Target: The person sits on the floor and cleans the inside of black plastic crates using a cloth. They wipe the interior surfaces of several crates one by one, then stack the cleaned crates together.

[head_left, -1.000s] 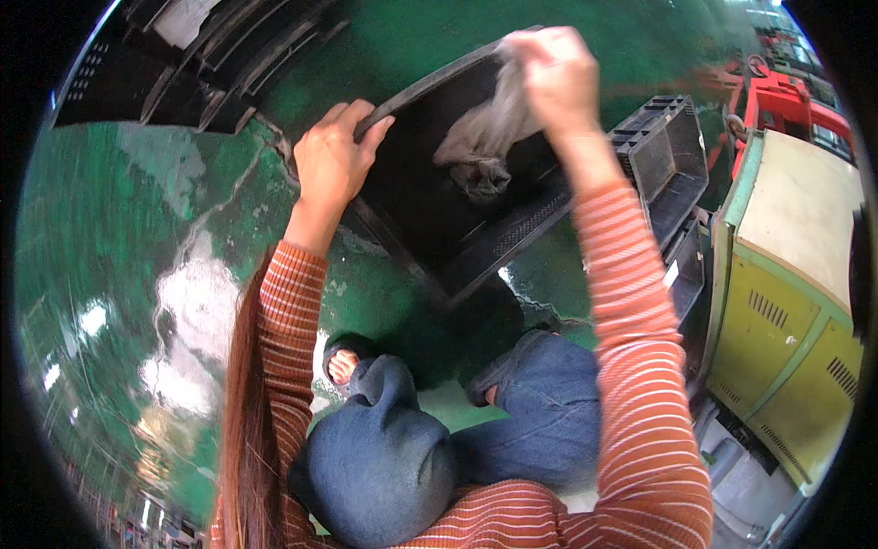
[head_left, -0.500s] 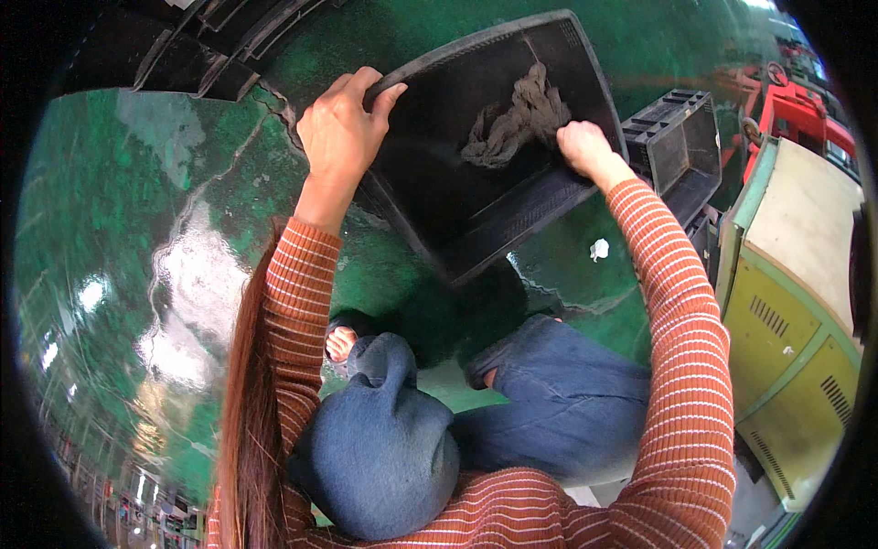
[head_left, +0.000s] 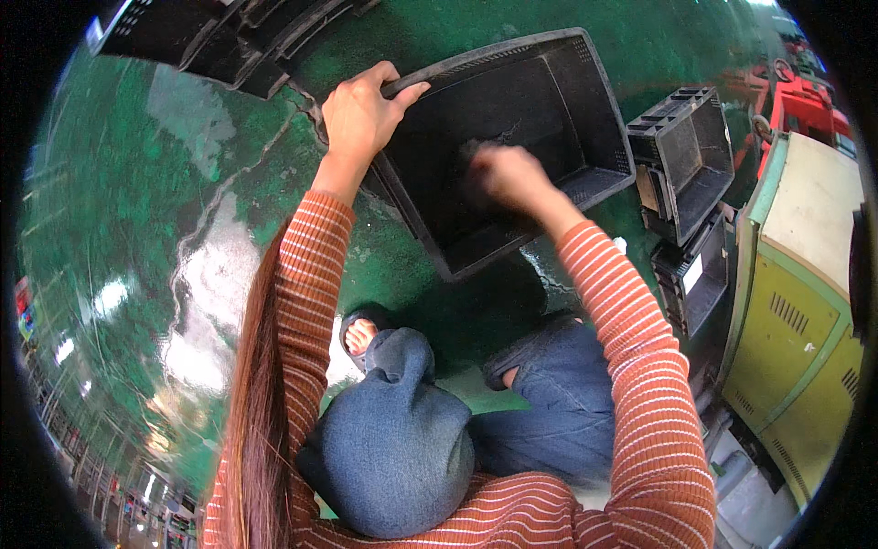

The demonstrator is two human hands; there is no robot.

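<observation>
Clamped over the near-left rim at ten o'clock, the left hand [head_left: 361,114] tips the black crate [head_left: 549,101] up off the green floor [head_left: 165,229] — so its inside faces the blurred right hand [head_left: 508,174], pressing something I cannot make out.

Black plastic crate [head_left: 512,165] on glossy green floor [head_left: 183,210]; sleeves [head_left: 631,366] orange with white stripes; trousers [head_left: 393,448] blue denim; cabinet [head_left: 805,302] yellow-green.
</observation>
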